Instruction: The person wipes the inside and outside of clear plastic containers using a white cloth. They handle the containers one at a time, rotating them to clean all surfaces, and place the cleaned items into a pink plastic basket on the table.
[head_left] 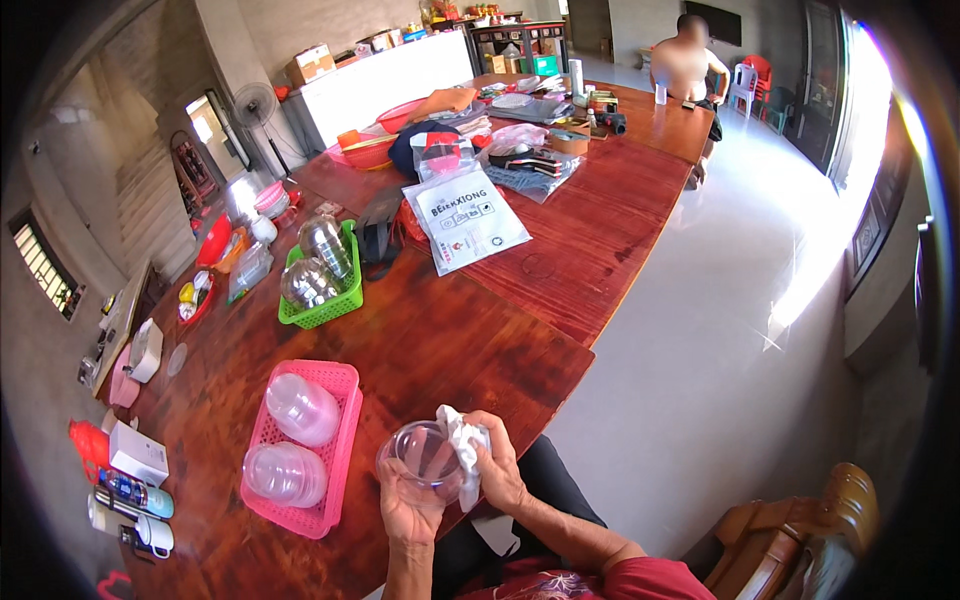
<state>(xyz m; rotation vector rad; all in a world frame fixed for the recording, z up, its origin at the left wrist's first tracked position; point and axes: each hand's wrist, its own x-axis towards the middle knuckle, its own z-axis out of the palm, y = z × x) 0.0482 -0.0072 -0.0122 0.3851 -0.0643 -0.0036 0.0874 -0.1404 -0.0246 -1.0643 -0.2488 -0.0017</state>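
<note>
Over the near edge of the wooden table [420,345], my left hand [410,505] holds a clear plastic bowl [408,440] from below, its round rim tilted toward me. My right hand [497,465] is closed on a crumpled white tissue [463,440], pressing it against the bowl's right side. To the left stands a pink plastic basket [352,410] with two nested stacks of clear bowls [302,408] lying in it. Farther off, a green basket [322,313] holds shiny clear or metallic round containers [312,283].
Beyond the baskets are a white plastic package [470,222], a black bag [380,230] and piled goods. Cups and bottles [135,492] line the left side, beside a white box [138,453]. A wooden chair [800,525] stands at right. Another person [685,65] is at the far end.
</note>
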